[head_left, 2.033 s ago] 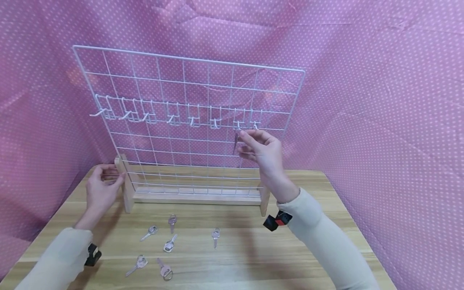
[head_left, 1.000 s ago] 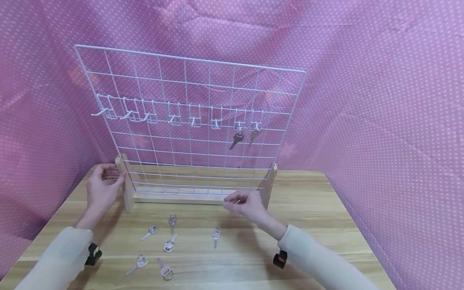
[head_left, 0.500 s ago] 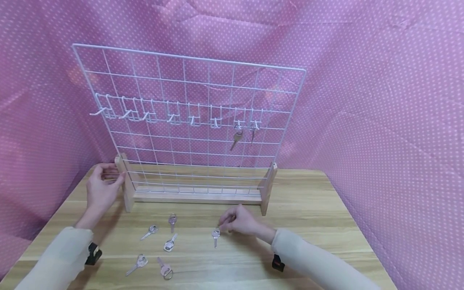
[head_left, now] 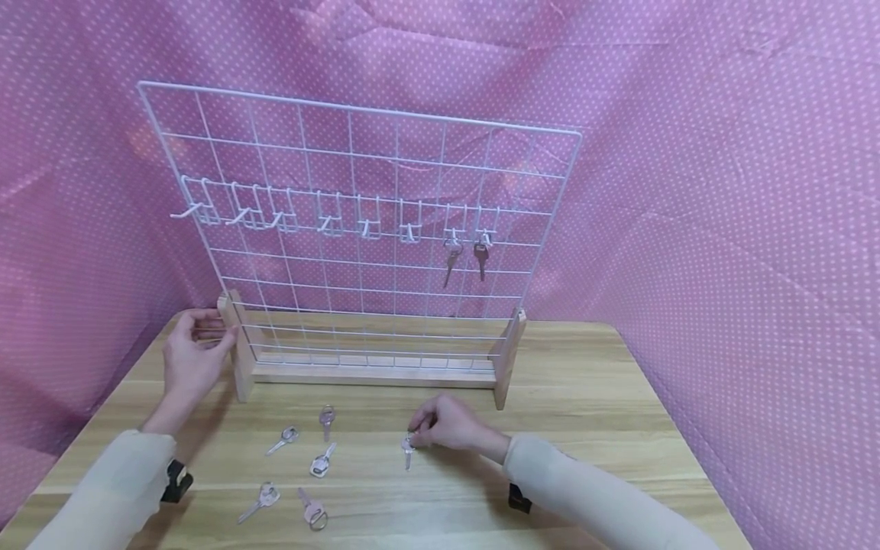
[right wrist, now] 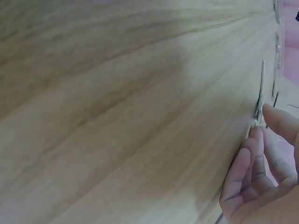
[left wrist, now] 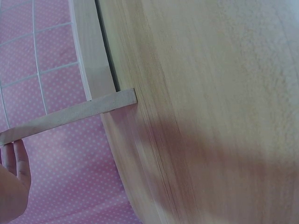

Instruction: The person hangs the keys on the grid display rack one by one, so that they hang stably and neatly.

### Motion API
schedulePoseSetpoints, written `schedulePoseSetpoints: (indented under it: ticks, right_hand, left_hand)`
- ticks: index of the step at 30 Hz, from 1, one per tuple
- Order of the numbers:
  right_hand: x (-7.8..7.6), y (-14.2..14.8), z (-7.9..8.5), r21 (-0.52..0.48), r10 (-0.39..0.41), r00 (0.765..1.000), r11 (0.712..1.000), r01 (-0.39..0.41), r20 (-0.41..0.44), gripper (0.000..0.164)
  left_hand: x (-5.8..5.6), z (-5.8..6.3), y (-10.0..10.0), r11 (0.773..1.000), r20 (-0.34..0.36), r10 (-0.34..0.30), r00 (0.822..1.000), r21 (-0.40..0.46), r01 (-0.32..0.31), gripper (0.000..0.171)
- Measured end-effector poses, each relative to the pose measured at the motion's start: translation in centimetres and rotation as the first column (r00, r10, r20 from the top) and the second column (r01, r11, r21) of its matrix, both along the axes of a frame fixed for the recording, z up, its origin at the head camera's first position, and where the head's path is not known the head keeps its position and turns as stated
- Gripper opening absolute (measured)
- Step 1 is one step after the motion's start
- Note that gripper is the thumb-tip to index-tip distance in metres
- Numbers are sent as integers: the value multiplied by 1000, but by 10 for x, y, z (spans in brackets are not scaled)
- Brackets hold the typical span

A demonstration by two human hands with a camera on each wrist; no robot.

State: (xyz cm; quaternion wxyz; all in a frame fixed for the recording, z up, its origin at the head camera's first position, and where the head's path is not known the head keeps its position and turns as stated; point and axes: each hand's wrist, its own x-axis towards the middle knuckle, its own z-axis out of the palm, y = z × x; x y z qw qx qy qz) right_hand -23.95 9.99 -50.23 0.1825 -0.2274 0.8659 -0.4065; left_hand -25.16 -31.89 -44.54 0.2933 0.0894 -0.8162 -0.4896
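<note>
At the left, my left hand [head_left: 191,368] holds the wooden side post [head_left: 238,359] of a white wire grid rack [head_left: 357,113], thumb at its front edge. In the left wrist view, fingertips [left wrist: 20,148] meet the post's outer face. My right hand [head_left: 448,422] is low over the table, thumb and fingers pinching the ring end of a small metal key [head_left: 409,461]. The right wrist view shows this key [right wrist: 261,84] edge-on, its blade pointing away from the fingertips. Two keys with rings hang from the two rightmost hooks, one key [head_left: 451,265] beside another key [head_left: 481,262].
Several more keys with rings lie on the wooden table [head_left: 584,428], left of the right hand, among them one key [head_left: 327,422] nearest the rack. Bare white hooks [head_left: 329,223] line the grid left of the hung keys. Pink dotted cloth [head_left: 722,229] surrounds the table.
My right hand released a key on a right-hand hook, came down to the table and took hold of the rightmost lying key. The hung keys swung. My left hand stayed on the post.
</note>
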Motion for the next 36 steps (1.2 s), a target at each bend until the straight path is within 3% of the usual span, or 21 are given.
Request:
schedulePoseSetpoints:
  ticks: [6, 12, 23, 29, 36]
  right_hand:
    - [1, -3, -2, 51, -11, 1000, 999, 12, -23, 14]
    - [1, -2, -1, 31, -3, 1000, 1000, 4, -11, 13]
    - [3, 9, 8, -93, -17, 992, 995, 29, 122, 8]
    - [4, 16, 18, -138, -37, 988, 989, 57, 147, 9]
    - [4, 23, 45, -185, -108, 985, 974, 132, 133, 12]
  left_hand:
    - [0, 0, 0, 1000, 2, 3, 1000, 0, -3, 34]
    - [0, 0, 0, 1000, -4, 6, 1000, -6, -6, 30]
    - [0, 0, -2, 1000, 17, -7, 1000, -14, 7, 35]
    - [0, -2, -3, 1000, 29, -8, 1000, -19, 8, 37]
    - [0, 0, -3, 1000, 31, 2, 1000, -31, -1, 38]
